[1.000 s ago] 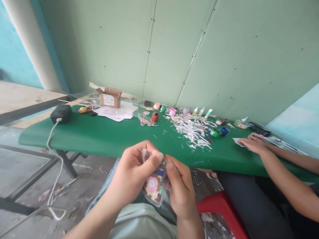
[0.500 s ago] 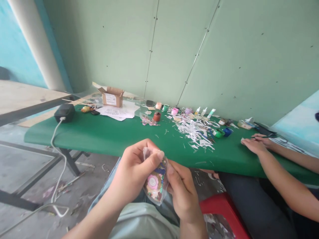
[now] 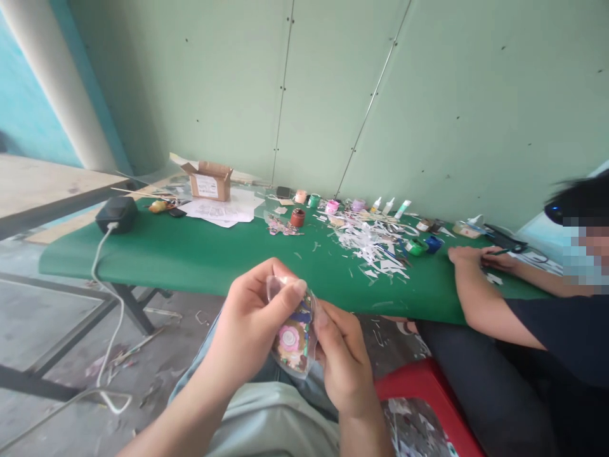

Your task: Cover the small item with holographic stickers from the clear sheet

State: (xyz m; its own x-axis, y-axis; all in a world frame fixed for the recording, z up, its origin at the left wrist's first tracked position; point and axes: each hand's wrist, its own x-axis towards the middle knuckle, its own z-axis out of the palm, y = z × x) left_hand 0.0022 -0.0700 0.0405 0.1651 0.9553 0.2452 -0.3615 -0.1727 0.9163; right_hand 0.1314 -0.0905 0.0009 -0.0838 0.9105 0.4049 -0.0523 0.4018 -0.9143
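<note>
A small clear plastic bag (image 3: 291,346) with a colourful piece inside, showing a pink and white flower shape, is held over my lap. My left hand (image 3: 259,317) pinches its top edge with the thumb in front. My right hand (image 3: 343,352) grips its right edge between thumb and fingers. Both hands are closed on the bag, just in front of the near edge of the green table (image 3: 190,260).
White paper scraps (image 3: 371,244), paint jars (image 3: 297,218) and glue bottles stand on the table. An open cardboard box (image 3: 209,184) and a black adapter (image 3: 115,214) lie left. At right, another person's hands (image 3: 466,255) work beside a red stool (image 3: 428,387).
My hands and the bag have shifted slightly up and left in view. The person at the right has leaned in, and their head now shows. My grip looks the same.
</note>
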